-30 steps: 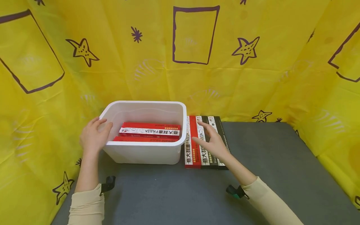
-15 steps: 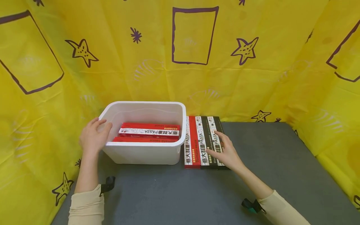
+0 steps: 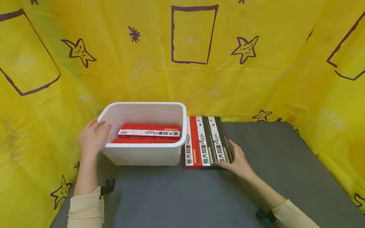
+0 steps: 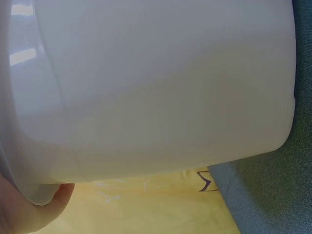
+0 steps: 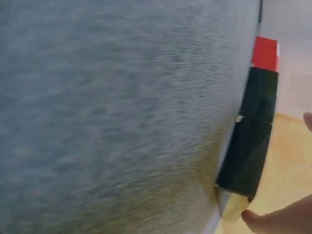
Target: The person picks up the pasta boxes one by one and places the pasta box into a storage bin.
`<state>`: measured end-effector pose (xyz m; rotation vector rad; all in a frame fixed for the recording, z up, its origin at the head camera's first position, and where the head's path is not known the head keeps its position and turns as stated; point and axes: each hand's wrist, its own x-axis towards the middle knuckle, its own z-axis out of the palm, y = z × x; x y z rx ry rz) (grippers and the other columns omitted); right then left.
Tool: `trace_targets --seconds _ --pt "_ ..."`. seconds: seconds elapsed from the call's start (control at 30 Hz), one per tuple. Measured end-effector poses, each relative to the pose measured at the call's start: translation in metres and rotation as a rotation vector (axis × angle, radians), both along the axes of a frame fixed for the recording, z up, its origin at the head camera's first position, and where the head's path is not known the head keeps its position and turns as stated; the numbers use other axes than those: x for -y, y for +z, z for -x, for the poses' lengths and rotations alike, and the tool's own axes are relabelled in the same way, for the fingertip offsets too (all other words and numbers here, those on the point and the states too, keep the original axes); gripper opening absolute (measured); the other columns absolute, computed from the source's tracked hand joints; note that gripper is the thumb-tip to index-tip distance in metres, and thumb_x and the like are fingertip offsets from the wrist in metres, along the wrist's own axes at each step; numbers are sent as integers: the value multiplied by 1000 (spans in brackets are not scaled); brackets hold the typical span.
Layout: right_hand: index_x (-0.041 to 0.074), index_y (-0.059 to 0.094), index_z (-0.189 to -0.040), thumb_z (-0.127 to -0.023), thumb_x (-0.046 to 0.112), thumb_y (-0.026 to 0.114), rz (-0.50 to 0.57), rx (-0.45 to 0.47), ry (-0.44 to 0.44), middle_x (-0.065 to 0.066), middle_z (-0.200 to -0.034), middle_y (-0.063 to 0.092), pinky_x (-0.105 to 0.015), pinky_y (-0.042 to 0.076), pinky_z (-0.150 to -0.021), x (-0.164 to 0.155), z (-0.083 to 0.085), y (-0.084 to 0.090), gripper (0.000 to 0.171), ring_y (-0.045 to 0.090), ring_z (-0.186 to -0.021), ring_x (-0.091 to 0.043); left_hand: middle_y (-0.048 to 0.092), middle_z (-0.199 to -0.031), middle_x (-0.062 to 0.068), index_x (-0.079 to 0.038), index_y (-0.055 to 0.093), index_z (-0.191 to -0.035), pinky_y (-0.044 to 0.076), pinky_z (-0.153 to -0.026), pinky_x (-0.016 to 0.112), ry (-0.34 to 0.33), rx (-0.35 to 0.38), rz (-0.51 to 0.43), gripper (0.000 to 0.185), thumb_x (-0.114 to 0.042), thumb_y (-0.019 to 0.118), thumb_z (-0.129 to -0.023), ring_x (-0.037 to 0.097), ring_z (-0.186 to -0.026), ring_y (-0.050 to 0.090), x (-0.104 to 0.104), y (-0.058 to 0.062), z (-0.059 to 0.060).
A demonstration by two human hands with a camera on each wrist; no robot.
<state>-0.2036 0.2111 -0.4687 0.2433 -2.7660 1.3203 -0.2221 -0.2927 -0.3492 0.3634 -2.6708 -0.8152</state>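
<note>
My left hand (image 3: 92, 137) holds the left rim of a white plastic bin (image 3: 142, 156); the left wrist view shows a finger (image 4: 57, 201) curled around that rim. Inside the bin lie red pasta boxes (image 3: 148, 132) with white label strips. Right of the bin, a red pasta box (image 3: 195, 148) and two black pasta boxes (image 3: 212, 152) lie side by side. My right hand (image 3: 240, 163) is at the right edge of the outermost black box, thumb and fingers spread. In the right wrist view its thumb (image 5: 273, 218) is close to the black box's end; contact cannot be told.
A dark grey tabletop (image 3: 159, 199) carries everything. Yellow cloth (image 3: 199, 82) with starfish drawings hangs behind and at both sides. The bin stands close to the red box on its right.
My right hand has moved right and toward me, from above the boxes to the row's right edge. My left hand stays on the bin rim. The boxes keep their places.
</note>
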Motion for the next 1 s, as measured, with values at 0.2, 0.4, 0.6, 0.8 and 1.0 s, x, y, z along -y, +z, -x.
trace_targets --seconds 0.2,0.4,0.6,0.8,1.0 --pt "-1 16 -152 -72 33 85 -27 62 -11 -30 -149 25 -65 30 -103 -4 -1 -15 112 24 -137 -45 35 -151 22 -3 54 -137 23 -103 68 -8 1 3 59 -46 40 -98 50 -134 32 1 -2 1" --pt "-7 14 -150 -71 30 87 -1 91 -8 -33 -149 24 -61 28 -107 -4 0 -20 113 27 -137 -45 34 -152 22 -3 52 -138 23 -102 69 -10 11 4 61 -47 40 -98 51 -134 31 1 -1 2" --pt "-9 12 -150 -72 30 86 9 126 -9 -33 -151 23 -59 27 -109 -3 2 -20 114 27 -138 -45 34 -152 22 -3 52 -138 22 -102 69 -7 11 6 61 -47 41 -98 50 -134 31 4 -1 3" --pt "-12 17 -148 -69 30 88 -10 78 1 -33 -147 31 -59 30 -107 -4 6 -27 114 33 -134 -46 32 -153 22 -3 51 -139 22 -102 70 -6 22 5 62 -48 41 -98 50 -135 29 3 -1 3" --pt "-10 26 -146 -66 29 89 -7 16 15 -30 -140 43 -58 35 -103 -5 8 -31 109 43 -127 -43 33 -153 22 -4 51 -139 22 -102 70 -4 19 3 62 -48 41 -97 50 -135 30 3 -3 5"
